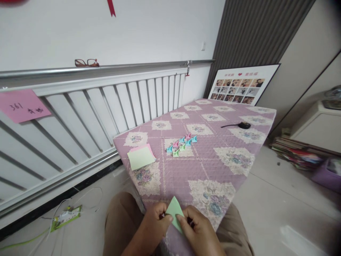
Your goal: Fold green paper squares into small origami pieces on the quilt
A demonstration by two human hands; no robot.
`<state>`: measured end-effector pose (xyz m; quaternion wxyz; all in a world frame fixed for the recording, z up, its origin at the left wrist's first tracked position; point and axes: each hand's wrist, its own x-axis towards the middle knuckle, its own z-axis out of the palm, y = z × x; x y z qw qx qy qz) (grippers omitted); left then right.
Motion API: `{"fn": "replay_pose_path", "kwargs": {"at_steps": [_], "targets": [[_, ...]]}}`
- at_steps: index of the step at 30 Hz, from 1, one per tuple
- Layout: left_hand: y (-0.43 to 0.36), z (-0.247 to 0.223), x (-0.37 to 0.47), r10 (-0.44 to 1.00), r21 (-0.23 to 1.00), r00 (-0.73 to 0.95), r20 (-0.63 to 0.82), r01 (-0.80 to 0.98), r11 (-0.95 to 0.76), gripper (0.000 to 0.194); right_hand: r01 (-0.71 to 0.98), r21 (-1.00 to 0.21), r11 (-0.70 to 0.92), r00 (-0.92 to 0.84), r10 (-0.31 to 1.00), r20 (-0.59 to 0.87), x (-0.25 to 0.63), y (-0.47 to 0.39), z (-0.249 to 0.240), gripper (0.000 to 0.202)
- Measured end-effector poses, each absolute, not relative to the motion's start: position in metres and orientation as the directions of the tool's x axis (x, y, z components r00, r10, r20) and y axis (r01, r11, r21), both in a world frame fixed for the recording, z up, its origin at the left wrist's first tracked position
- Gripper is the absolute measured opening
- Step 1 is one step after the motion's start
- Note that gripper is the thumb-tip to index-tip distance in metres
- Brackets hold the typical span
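A light green piece of folded paper (pixel 174 210) is pinched between my two hands at the near end of the table, its pointed tip facing away from me. My left hand (pixel 154 224) grips its left edge between thumb and fingers. On the right edge, my right hand (pixel 196 224) presses with the thumb on top and the fingers curled below. Farther in, several small folded paper pieces (pixel 182 146) in blue, pink and green stand in rows. To their left lies a stack of square paper sheets (pixel 141 158), light green on top with pink showing beneath.
A purple flowered cloth (pixel 198 167) covers the table. Toward its far right lies a black object with a thin tail (pixel 243 125). A white radiator (pixel 128 99) runs along the left side. A power strip (pixel 66 217) with cables sits on the floor at left.
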<state>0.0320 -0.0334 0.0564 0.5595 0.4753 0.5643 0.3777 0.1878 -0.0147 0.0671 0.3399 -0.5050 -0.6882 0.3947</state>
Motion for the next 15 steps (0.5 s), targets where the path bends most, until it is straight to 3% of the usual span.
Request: {"fn": "replay_pose_path", "kwargs": {"at_steps": [3, 6, 10, 15], "targets": [[-0.035, 0.055, 0.034, 0.956, 0.962, 0.107, -0.273, 0.028, 0.271, 0.010, 0.433, -0.876, 0.211, -0.290, 0.953, 0.086, 0.187, -0.016, 0.070, 0.028], [-0.036, 0.055, 0.034, 0.953, 0.957, 0.146, -0.265, -0.084, 0.279, 0.013, 0.372, -0.919, 0.131, -0.334, 0.942, -0.001, 0.188, -0.017, 0.074, 0.027], [-0.038, 0.057, 0.032, 0.933, 0.899, 0.193, -0.303, -0.267, 0.347, 0.019, 0.165, -0.986, -0.038, -0.476, 0.872, -0.113, 0.193, -0.017, 0.082, 0.033], [-0.040, 0.061, 0.028, 0.925, 0.835, 0.251, -0.286, -0.407, 0.369, 0.023, -0.061, -0.985, -0.161, -0.615, 0.783, -0.090, 0.201, -0.019, 0.092, 0.041]]}}
